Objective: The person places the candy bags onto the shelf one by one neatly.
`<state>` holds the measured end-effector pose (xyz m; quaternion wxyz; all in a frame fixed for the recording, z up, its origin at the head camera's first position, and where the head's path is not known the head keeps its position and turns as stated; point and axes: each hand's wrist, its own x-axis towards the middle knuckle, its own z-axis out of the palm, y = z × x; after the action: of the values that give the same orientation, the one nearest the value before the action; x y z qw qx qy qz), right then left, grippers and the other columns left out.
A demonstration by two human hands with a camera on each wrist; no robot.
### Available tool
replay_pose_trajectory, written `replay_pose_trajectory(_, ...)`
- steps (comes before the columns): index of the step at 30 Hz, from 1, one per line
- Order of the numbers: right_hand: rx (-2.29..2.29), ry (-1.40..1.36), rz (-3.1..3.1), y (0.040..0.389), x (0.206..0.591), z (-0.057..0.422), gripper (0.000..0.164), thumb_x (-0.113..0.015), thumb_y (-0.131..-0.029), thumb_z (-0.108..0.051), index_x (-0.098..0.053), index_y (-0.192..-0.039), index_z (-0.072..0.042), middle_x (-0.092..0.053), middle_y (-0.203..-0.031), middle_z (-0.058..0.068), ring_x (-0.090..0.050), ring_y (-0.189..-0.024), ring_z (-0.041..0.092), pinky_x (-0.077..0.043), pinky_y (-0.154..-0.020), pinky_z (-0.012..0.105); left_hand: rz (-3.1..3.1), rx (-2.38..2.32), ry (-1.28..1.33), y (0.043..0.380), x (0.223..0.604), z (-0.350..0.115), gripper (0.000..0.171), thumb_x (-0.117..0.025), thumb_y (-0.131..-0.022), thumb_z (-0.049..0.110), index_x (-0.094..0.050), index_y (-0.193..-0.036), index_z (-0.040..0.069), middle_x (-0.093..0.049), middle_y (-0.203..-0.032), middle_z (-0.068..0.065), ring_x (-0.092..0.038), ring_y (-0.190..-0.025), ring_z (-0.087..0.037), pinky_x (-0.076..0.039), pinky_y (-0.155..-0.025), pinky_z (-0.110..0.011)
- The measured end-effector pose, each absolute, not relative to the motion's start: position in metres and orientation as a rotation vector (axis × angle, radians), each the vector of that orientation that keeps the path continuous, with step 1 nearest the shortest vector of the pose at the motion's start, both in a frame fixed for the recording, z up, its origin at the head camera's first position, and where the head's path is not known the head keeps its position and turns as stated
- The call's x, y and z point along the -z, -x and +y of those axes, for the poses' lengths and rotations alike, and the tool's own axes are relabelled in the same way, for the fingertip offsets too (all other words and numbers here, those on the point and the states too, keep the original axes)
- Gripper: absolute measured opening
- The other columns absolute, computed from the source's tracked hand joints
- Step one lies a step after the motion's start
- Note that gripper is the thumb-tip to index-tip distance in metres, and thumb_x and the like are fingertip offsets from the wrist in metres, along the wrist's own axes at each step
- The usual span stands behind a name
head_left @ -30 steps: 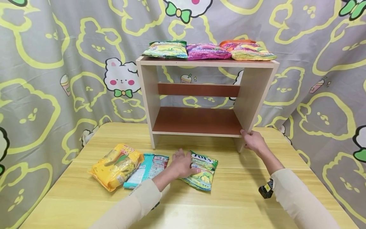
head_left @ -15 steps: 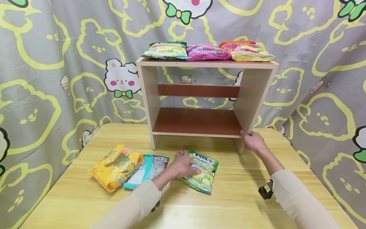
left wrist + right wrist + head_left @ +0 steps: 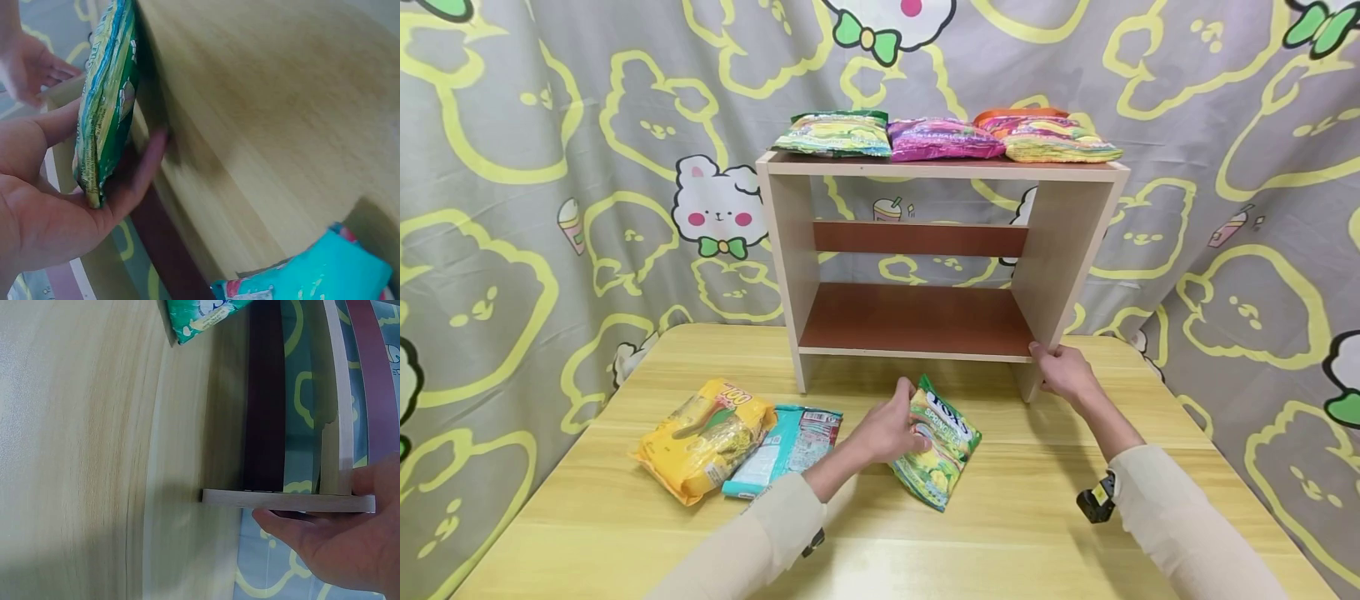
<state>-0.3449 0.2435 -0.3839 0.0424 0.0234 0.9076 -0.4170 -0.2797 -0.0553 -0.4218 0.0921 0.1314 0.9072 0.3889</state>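
My left hand (image 3: 887, 429) grips a green and yellow Fox's candy bag (image 3: 942, 446) by its left side, thumb over the printed front. In the left wrist view the bag (image 3: 109, 94) stands on edge between thumb and fingers, tilted off the table. My right hand (image 3: 1063, 371) holds the right side panel of a small wooden shelf unit (image 3: 917, 353) near its lower board. The right wrist view shows that hand (image 3: 340, 534) with thumb and fingers on either side of the panel's edge (image 3: 281, 500).
A yellow snack bag (image 3: 700, 433) and a teal packet (image 3: 786, 454) lie on the left of the wooden table (image 3: 1000, 542). On the shelf's top rest a green bag (image 3: 838, 133), a purple bag (image 3: 943, 139) and an orange-pink bag (image 3: 1052, 137). A patterned curtain (image 3: 625, 208) hangs behind.
My left fingers have curled under the left edge of the green candy bag, which has lifted and tilted. The right hand has stayed on the shelf panel.
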Motion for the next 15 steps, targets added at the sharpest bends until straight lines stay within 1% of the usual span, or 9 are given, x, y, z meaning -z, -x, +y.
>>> replay_pose_trajectory(3,1.275,-0.075,2.778,0.345,0.3841,0.2433,0.071,-0.03,-0.107,-0.049,-0.046,-0.145,0.009,-0.039,-0.152,0.036,-0.067,-0.115,0.042,-0.052,-0.102,0.051,2.708,-1.126,-0.409,0.2811,0.4205,-0.0557,0.063,-0.084,-0.084,0.018,-0.038,-0.126,0.015,-0.069,-0.096,-0.009,-0.06,-0.074,-0.019,-0.05,-0.063,-0.033)
replay_pose_trajectory(6,1.273,-0.077,2.78,0.3447,0.3843,0.2424,0.071,-0.03,-0.107,-0.049,-0.047,-0.145,0.009,-0.04,-0.151,0.037,-0.068,-0.113,0.042,-0.053,-0.101,0.05,2.704,-1.112,-0.385,0.2827,0.4201,-0.0559,0.064,-0.085,-0.083,0.019,-0.038,-0.127,0.015,-0.065,-0.089,-0.008,-0.059,-0.073,-0.021,-0.049,-0.065,-0.035)
replay_pose_trajectory(8,1.272,-0.077,2.781,0.3445,0.3845,0.2422,0.07,-0.031,-0.107,-0.049,-0.047,-0.144,0.009,-0.041,-0.15,0.037,-0.069,-0.112,0.042,-0.053,-0.1,0.05,2.699,-1.114,-0.354,0.2839,0.4198,-0.0558,0.07,-0.086,-0.082,0.019,-0.038,-0.133,0.011,-0.064,-0.09,-0.01,-0.06,-0.076,-0.023,-0.053,-0.071,-0.039)
replay_pose_trajectory(10,1.265,-0.075,2.788,0.3438,0.3842,0.2421,0.07,-0.031,-0.107,-0.049,-0.049,-0.143,0.008,-0.042,-0.149,0.037,-0.069,-0.111,0.041,-0.054,-0.099,0.049,2.696,-1.111,-0.33,0.285,0.4194,-0.0558,0.077,-0.088,-0.08,0.019,-0.039,-0.137,0.003,-0.064,-0.09,-0.011,-0.061,-0.078,-0.023,-0.055,-0.077,-0.041)
replay_pose_trajectory(11,1.267,-0.079,2.792,0.3436,0.3841,0.2423,0.07,-0.031,-0.107,-0.049,-0.05,-0.142,0.008,-0.046,-0.145,0.037,-0.07,-0.109,0.04,-0.055,-0.097,0.048,2.698,-1.1,-0.322,0.2855,0.4192,-0.0559,0.081,-0.089,-0.079,0.02,-0.039,-0.139,-0.001,-0.065,-0.091,-0.011,-0.062,-0.078,-0.023,-0.056,-0.08,-0.041)
replay_pose_trajectory(13,1.256,-0.077,2.8,0.3436,0.384,0.2428,0.07,-0.03,-0.107,-0.049,-0.051,-0.142,0.007,-0.046,-0.145,0.037,-0.07,-0.109,0.04,-0.055,-0.096,0.047,2.697,-1.087,-0.324,0.2868,0.4189,-0.0564,0.076,-0.089,-0.078,0.02,-0.045,-0.134,-0.007,-0.064,-0.089,-0.01,-0.063,-0.078,-0.021,-0.057,-0.082,-0.04)
replay_pose_trajectory(14,1.254,-0.077,2.803,0.3436,0.3839,0.2431,0.07,-0.03,-0.107,-0.05,-0.051,-0.142,0.007,-0.046,-0.145,0.037,-0.07,-0.109,0.04,-0.055,-0.096,0.047,2.687,-1.088,-0.329,0.2873,0.4186,-0.0569,0.07,-0.089,-0.078,0.019,-0.05,-0.129,-0.008,-0.065,-0.088,-0.01,-0.064,-0.077,-0.02,-0.058,-0.081,-0.038)
replay_pose_trajectory(15,1.251,-0.08,2.804,0.3435,0.3835,0.2432,0.07,-0.03,-0.107,-0.05,-0.051,-0.143,0.007,-0.047,-0.144,0.037,-0.07,-0.11,0.039,-0.055,-0.097,0.047,2.673,-1.098,-0.34,0.288,0.4185,-0.0574,0.06,-0.088,-0.079,0.017,-0.054,-0.122,-0.007,-0.065,-0.085,-0.008,-0.064,-0.074,-0.019,-0.058,-0.078,-0.037)
